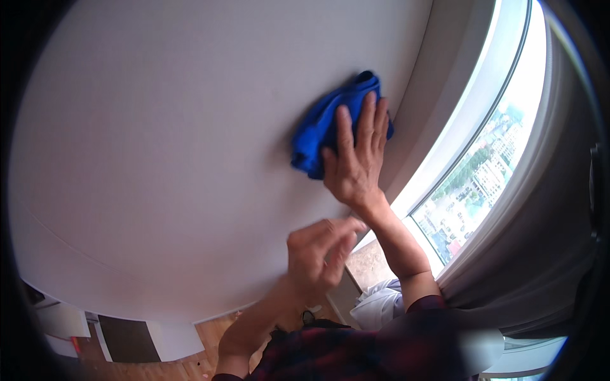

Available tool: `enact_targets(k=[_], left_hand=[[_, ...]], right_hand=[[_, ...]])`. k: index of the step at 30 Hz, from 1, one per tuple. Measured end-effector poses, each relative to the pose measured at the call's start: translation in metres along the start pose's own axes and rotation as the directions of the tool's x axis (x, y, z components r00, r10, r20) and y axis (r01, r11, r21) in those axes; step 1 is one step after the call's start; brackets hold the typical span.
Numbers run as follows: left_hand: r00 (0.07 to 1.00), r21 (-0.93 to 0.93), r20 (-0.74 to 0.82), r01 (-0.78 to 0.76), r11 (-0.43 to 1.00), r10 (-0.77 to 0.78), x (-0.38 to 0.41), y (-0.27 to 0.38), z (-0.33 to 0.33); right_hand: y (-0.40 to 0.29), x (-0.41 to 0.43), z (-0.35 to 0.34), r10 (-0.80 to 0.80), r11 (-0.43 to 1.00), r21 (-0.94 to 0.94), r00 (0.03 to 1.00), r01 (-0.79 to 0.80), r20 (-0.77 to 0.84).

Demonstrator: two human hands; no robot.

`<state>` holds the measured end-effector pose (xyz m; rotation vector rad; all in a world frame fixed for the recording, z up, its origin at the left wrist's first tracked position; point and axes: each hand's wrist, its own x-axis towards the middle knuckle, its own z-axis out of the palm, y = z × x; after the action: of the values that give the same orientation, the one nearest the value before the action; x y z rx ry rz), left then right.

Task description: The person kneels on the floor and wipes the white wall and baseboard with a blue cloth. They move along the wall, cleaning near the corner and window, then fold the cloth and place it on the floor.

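A folded blue cloth (320, 127) lies flat against a plain, pale wall (157, 143), close to its right-hand edge. My right hand (358, 152) presses it there with the palm and outstretched fingers, the thumb along its lower side. Lower down, my left hand (319, 252) hovers before the wall with its fingers bent and a gap between thumb and forefinger. It looks slightly blurred and nothing shows in it. The cloth's underside is hidden.
To the right, a window (481, 176) overlooks buildings far below, with a dark curtain (533, 238) beside it. White fabric (381, 305) is bunched near a stone-like sill (369, 264). Wooden flooring (209, 352) and a white-and-dark furniture piece (128, 338) appear at lower left.
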<state>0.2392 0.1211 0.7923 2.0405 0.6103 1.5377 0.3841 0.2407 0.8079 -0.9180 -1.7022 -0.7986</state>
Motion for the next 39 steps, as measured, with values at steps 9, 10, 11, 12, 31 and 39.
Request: enact_targets(k=[9,10,11,12,31,39], left_hand=[[0.973,-0.019,-0.088,0.213,0.977,-0.214,0.005,-0.048,0.001],[0.969,-0.018,-0.087,0.229,0.973,-0.23,0.008,-0.052,0.008],[0.967,-0.015,-0.084,0.239,0.971,-0.239,0.01,-0.056,0.013],[0.969,-0.026,-0.074,0.236,0.972,-0.237,0.013,-0.059,0.017],[0.871,-0.093,-0.146,0.46,0.883,-0.469,-0.021,-0.09,0.028],[0.706,0.104,-0.111,0.708,0.699,-0.699,-0.091,-0.158,0.051]], right_hand=[[-0.012,-0.037,0.012,0.363,0.932,-0.062,0.924,-0.358,0.12],[-0.009,-0.05,0.015,0.375,0.927,-0.043,0.914,-0.373,0.154],[-0.009,-0.063,0.02,0.387,0.921,-0.024,0.904,-0.389,0.18],[-0.007,-0.074,0.02,0.383,0.924,-0.061,0.9,-0.379,0.208],[-0.002,-0.057,0.041,0.295,0.955,0.034,0.953,-0.293,-0.072],[-0.018,-0.216,0.064,0.304,0.948,0.044,0.938,-0.315,0.164]])
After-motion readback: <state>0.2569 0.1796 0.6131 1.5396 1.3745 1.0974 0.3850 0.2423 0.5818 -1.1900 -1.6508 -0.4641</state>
